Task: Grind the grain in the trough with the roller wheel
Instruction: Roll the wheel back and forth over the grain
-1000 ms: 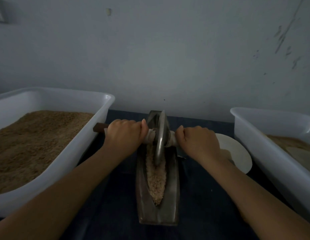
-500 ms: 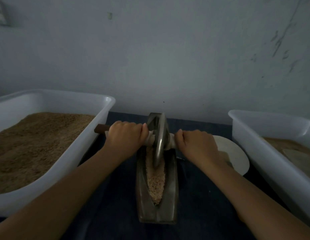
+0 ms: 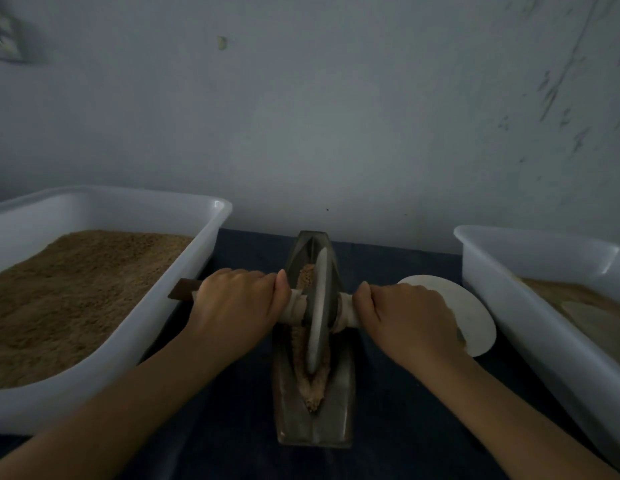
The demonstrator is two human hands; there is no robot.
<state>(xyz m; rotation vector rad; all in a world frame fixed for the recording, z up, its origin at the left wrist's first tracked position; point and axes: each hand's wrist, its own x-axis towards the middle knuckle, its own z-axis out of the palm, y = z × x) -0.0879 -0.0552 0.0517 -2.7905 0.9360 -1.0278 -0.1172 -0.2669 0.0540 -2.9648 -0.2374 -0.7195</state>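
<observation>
Trough [image 3: 313, 422] is sitting centred on the dark cloth [image 3: 398, 427], grain [image 3: 313, 396] lying in its groove. Roller wheel [image 3: 319, 306] is standing upright in the groove, mid-trough. Left hand [image 3: 237, 308] and right hand [image 3: 407, 320] are both gripping the axle handle [image 3: 294, 308], fingers curled round it, either side of the wheel. White tubs [image 3: 156, 327] are flanking, plate [image 3: 474, 317] sitting right.

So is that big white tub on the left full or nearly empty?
Fairly full. The left tub holds a deep bed of brown grain that rises close to its rim along the far side.
</observation>
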